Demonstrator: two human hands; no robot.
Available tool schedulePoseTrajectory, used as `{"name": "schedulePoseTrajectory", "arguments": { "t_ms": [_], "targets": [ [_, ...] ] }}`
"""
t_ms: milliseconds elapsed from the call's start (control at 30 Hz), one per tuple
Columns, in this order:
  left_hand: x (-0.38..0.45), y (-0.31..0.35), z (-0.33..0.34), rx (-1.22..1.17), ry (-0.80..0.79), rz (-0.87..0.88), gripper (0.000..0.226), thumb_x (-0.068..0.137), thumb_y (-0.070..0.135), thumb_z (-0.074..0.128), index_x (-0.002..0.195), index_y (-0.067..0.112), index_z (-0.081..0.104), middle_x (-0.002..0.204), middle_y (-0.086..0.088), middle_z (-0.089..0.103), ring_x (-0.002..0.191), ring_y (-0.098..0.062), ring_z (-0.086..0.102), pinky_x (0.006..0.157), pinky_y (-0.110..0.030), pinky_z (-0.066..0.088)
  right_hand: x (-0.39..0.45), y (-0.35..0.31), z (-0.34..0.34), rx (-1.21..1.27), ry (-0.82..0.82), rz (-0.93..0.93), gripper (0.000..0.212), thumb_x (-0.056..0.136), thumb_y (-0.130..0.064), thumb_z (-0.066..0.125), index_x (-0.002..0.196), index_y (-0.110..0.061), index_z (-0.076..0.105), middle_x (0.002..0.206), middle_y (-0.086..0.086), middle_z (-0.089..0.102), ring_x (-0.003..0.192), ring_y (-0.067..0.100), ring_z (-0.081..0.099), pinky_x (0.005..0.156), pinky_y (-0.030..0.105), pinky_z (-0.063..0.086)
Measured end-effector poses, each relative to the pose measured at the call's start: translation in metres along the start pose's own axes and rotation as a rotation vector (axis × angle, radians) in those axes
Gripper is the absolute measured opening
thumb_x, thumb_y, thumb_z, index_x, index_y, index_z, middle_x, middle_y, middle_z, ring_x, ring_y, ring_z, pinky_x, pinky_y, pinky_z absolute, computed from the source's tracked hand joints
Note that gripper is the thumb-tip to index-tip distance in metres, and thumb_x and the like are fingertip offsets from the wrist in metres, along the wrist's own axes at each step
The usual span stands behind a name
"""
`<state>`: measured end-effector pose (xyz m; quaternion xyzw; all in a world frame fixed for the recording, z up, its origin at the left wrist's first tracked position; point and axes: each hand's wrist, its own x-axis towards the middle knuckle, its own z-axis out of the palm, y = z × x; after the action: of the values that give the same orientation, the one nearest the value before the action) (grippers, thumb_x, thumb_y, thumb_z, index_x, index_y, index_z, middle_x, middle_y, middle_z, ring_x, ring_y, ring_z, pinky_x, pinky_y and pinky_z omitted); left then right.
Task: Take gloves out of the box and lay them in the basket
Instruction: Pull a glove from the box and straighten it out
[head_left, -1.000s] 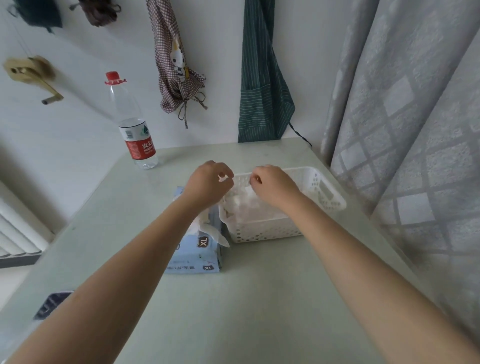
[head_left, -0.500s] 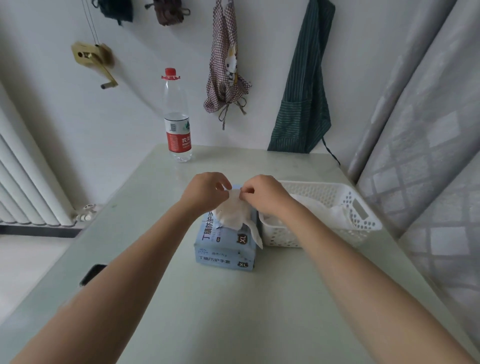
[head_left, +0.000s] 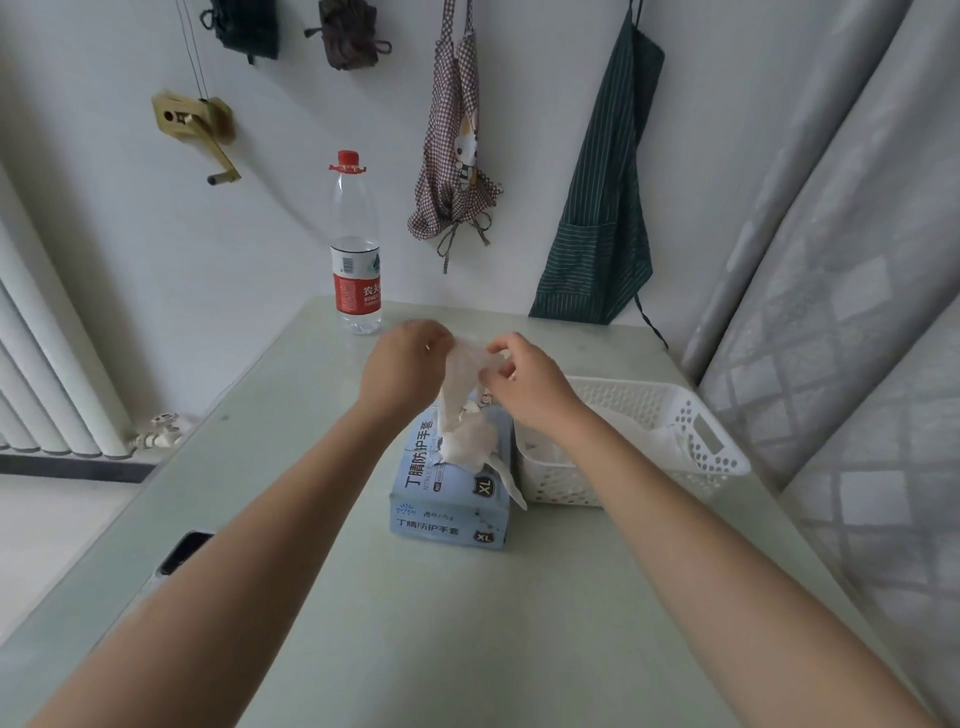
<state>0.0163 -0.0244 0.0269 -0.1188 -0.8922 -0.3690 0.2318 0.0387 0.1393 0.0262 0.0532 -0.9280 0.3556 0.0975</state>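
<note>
Overhead, both hands (head_left: 402, 364) pinching glove (head_left: 464, 382)

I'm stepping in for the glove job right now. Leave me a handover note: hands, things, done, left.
Left hand and right hand both pinch the top of one white glove, lifted above the blue glove box; its lower end still reaches the box opening.
White basket stands right of the box, touching or nearly so, with white gloves already in it.
Left: pull this glove free, lay it in the basket, repeat.
</note>
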Motion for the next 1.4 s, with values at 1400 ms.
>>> {"name": "schedulePoseTrajectory", "arguments": {
  "t_ms": [1400],
  "targets": [
    [0.002, 0.051, -0.012, -0.9, -0.144, -0.75, 0.01, 0.085, 0.006, 0.071, 0.09, 0.008, 0.063, 0.101, -0.016, 0.066, 0.087, -0.025, 0.064, 0.081, -0.035, 0.058, -0.024, 0.004, -0.07, 0.737, 0.228, 0.363, 0.008, 0.082, -0.007, 0.049, 0.088, -0.012, 0.05, 0.073, 0.008, 0.05, 0.059, 0.02, 0.047, 0.067, 0.039, 0.046]
  ]
}}
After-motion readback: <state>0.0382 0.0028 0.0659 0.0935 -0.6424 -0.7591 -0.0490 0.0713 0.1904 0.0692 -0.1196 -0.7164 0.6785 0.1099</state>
